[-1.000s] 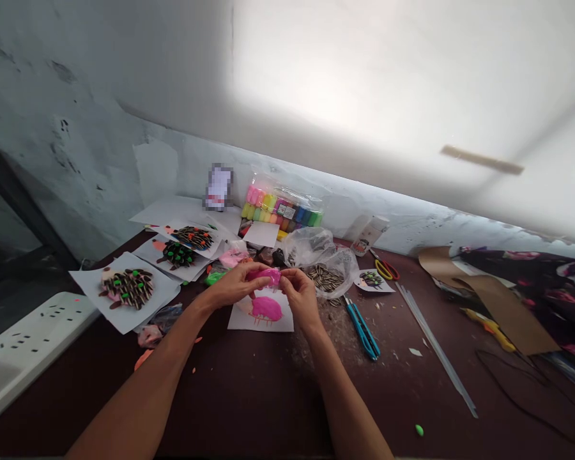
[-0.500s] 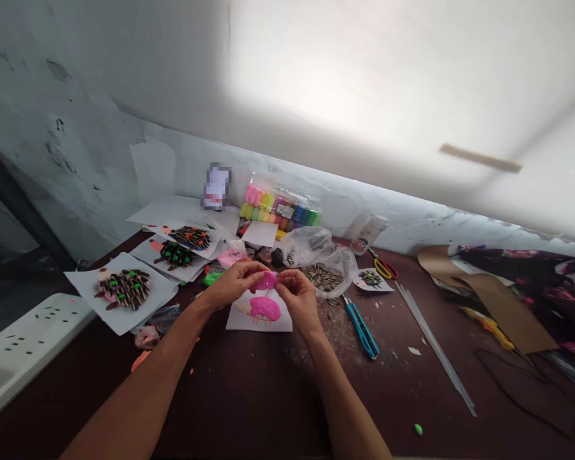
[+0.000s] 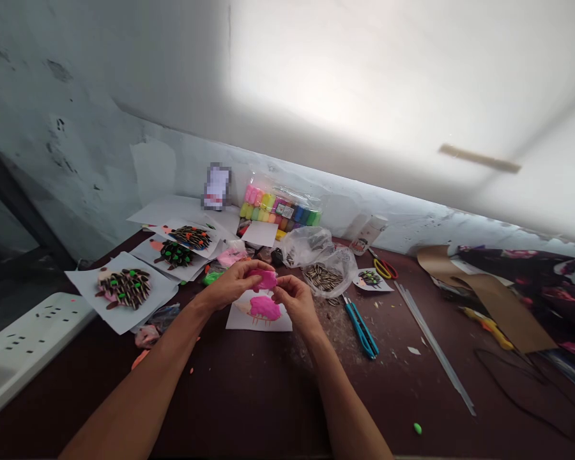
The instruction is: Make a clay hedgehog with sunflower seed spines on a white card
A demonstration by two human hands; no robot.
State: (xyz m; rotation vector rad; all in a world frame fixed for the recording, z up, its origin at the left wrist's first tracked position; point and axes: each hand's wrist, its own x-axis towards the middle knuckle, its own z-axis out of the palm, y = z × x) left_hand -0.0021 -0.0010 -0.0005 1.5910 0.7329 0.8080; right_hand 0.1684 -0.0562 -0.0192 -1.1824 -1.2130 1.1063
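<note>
left hand (image 3: 230, 285), right hand (image 3: 294, 299) | both pinching pink clay (image 3: 264, 278), apparently | forearms (image 3: 144, 377) angled inward

The fingers (image 3: 282, 286) hide much of the pink clay (image 3: 267, 278); the upright card (image 3: 217, 186) is blurred past reading.

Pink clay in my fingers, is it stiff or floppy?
The pink clay looks soft and floppy, bending where the left hand and right hand pinch it. It would probably stretch, then tear, rather than snap. It likely feels light for its size.
</note>
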